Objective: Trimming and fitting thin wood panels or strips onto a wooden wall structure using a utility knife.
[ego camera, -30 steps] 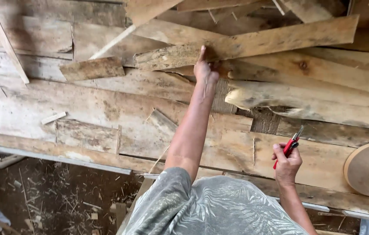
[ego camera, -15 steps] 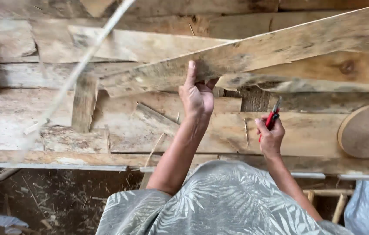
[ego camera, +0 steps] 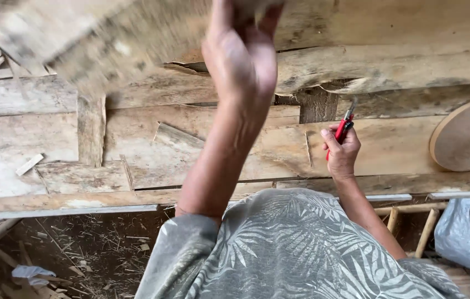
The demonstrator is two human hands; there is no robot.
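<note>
Our left hand grips the rough wooden plank, lifted and blurred, its long axis running up and left from that hand. Right of the plank and lower, our right hand is closed round red-handled pliers above the workbench; a cardboard disc lies farther right.

A raised plank crosses the far left of the desk, gripped at its right end by the left hand. The right hand hangs over the desk's near edge, right of centre, closed around a cutter. A tape roll lies at the right edge. A small offcut lies near the left edge. A bag sits below the near right corner.
</note>
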